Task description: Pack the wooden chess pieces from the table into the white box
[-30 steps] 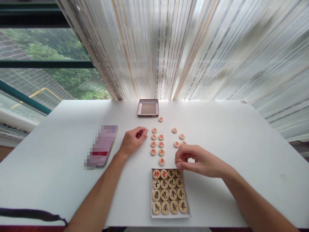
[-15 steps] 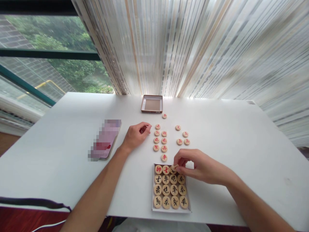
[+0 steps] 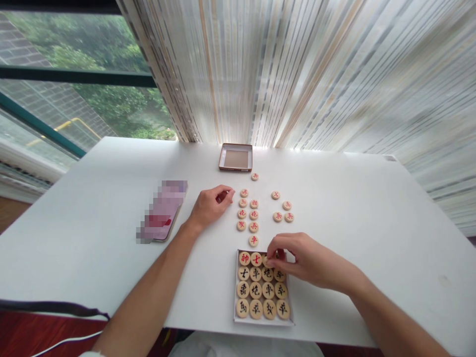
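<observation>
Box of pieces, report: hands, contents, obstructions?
Right hand pinching one piece at far row of the box. Left hand curled beside loose red-marked pieces. Right fingers hide part of that row.

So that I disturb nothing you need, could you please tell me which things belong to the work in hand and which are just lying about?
Seemingly in use:
disc pinched by the right hand
open box of discs
loose red-marked discs

Seemingly lying about:
phone
shallow tray, possibly a lid
black strap
white cable
</observation>
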The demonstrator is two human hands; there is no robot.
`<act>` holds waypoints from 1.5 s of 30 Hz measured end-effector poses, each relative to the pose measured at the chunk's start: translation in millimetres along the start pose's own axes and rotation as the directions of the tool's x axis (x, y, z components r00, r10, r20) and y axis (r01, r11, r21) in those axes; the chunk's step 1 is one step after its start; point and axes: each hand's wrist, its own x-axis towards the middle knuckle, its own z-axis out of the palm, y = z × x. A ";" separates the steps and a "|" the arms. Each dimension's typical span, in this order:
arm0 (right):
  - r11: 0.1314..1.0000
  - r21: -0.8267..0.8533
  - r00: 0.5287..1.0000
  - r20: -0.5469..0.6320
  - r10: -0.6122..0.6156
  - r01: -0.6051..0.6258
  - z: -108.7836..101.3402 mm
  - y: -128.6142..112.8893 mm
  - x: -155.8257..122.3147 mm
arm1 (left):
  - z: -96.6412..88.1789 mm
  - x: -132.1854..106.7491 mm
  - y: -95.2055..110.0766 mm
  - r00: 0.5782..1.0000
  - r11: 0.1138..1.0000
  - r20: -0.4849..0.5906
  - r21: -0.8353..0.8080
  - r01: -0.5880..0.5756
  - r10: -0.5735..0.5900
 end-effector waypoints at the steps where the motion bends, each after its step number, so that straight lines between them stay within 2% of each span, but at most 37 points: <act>1: 1.000 -0.022 1.000 -0.001 -0.006 0.006 1.0 -0.7 -0.3 | 0.0 0.0 0.0 1.000 1.000 -0.001 -0.003 0.000 0.000; 5: 0.994 -0.101 0.999 -0.012 -0.040 0.039 3.7 -1.8 -0.6 | 0.0 -0.1 -0.5 1.000 1.000 -0.001 -0.004 -0.009 0.009; 15: 0.986 -0.157 0.997 -0.030 -0.066 0.060 5.8 1.3 4.0 | 0.7 0.7 -1.9 1.000 1.000 -0.006 0.000 -0.005 0.005; 23: 0.990 -0.105 0.995 -0.030 -0.094 0.091 2.1 4.8 3.0 | 0.3 0.1 -0.3 1.000 1.000 0.000 0.004 -0.004 0.004; 27: 0.984 -0.127 0.979 -0.146 -0.146 0.128 -1.8 11.3 4.9 | 0.0 0.3 -0.5 1.000 1.000 0.005 0.007 -0.018 0.018; 33: 0.963 -0.209 0.914 -0.332 -0.232 0.168 -5.1 22.6 8.2 | -0.1 -0.9 4.1 0.998 0.998 0.012 0.034 -0.059 0.059; 36: 0.957 -0.219 0.877 -0.398 -0.267 0.192 -5.7 24.7 9.1 | 1.7 -3.1 10.6 0.991 0.992 0.051 0.023 -0.125 0.124; 40: 0.950 -0.235 0.848 -0.442 -0.292 0.204 -5.6 26.5 11.3 | 3.5 -4.8 14.6 0.974 0.980 0.115 -0.027 -0.196 0.198; 45: 0.946 -0.247 0.839 -0.452 -0.303 0.209 -5.3 26.6 11.9 | 1.2 -1.9 9.8 0.964 0.975 0.168 0.042 -0.216 0.206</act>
